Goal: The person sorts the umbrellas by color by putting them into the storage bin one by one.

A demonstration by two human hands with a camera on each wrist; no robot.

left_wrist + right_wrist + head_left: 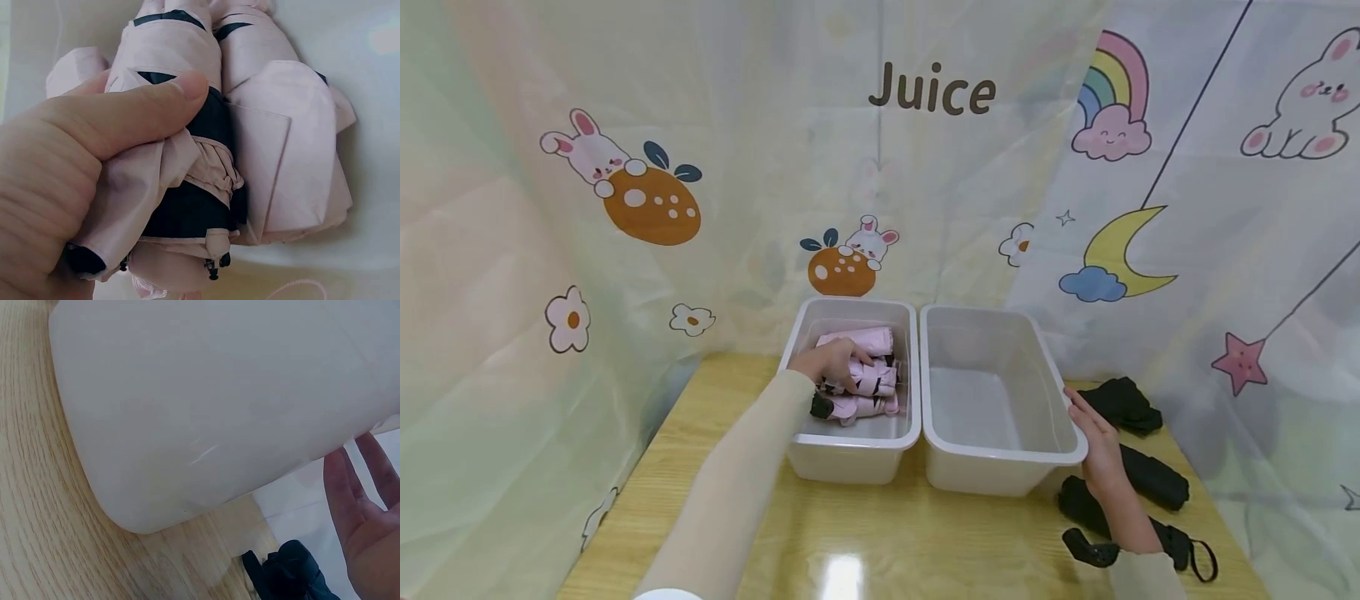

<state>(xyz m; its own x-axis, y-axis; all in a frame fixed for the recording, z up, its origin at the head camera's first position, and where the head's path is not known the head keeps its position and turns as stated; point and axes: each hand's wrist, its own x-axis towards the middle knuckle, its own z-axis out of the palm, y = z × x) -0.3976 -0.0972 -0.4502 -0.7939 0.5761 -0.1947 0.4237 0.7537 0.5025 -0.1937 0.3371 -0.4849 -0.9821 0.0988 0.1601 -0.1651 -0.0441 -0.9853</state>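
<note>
In the head view, the left white bin (850, 457) contains several pink folded umbrellas (868, 340) with black bands, lying side by side. My left hand (835, 363) reaches into it and grips the middle pink folded umbrella (874, 379). The left wrist view shows my thumb (159, 106) pressed across that umbrella's fabric (169, 53), while the other fingers are mostly hidden beneath. Another pink umbrella (281, 144) lies right beside it. My right hand (1101, 454) touches the outer side of the right white bin (981, 471) near its rim, fingers extended.
Black folded umbrellas (1153, 477) lie on the wooden table (760, 550) to the right of the bins, partly behind my right forearm. One has a wrist loop (1206, 562). A printed curtain (737, 167) hangs behind the table and along its sides.
</note>
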